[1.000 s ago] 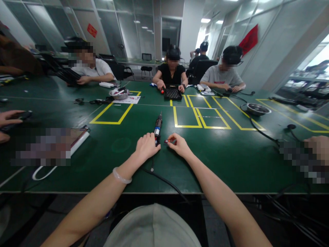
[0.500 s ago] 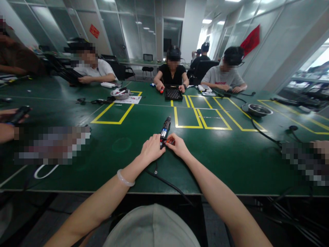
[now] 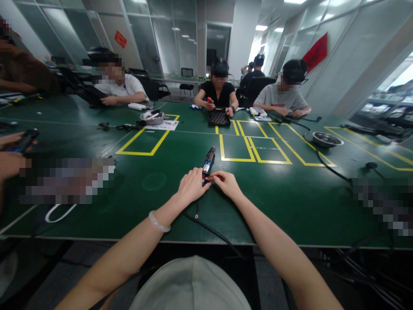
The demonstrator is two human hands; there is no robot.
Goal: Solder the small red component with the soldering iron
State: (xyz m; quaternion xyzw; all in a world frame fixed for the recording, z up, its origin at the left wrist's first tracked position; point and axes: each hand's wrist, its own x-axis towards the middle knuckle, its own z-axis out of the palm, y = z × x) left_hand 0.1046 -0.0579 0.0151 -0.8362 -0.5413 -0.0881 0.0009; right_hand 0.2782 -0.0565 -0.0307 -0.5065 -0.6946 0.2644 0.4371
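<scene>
A dark tool [image 3: 208, 162] with a shiny silver part and a bit of blue lies low over the green desk [image 3: 274, 202], right in front of the person. It is long and thin. Its far end points away from the person, across the desk, and leans a little to the right. The near end goes back under the left hand [image 3: 192, 184]. That hand comes in from the left with its back up, and its fingers are curled around the near end, so it is holding the tool. The right hand [image 3: 227, 184] comes in from the other side, with the thumb and pointing finger pinched on a small red bit [image 3: 210, 178] just beside the tool's near end. Both arms reach forward and meet in the middle, and a pale bracelet [image 3: 159, 221] sits on the left wrist. Under the left wrist, a black cord [image 3: 216, 232] runs back to the desk's near edge. The left hand hides much of the tool's near end. The red bit is tiny and partly covered by the fingers, so its shape is hard to see, and I cannot tell if it is joined to the tool.
</scene>
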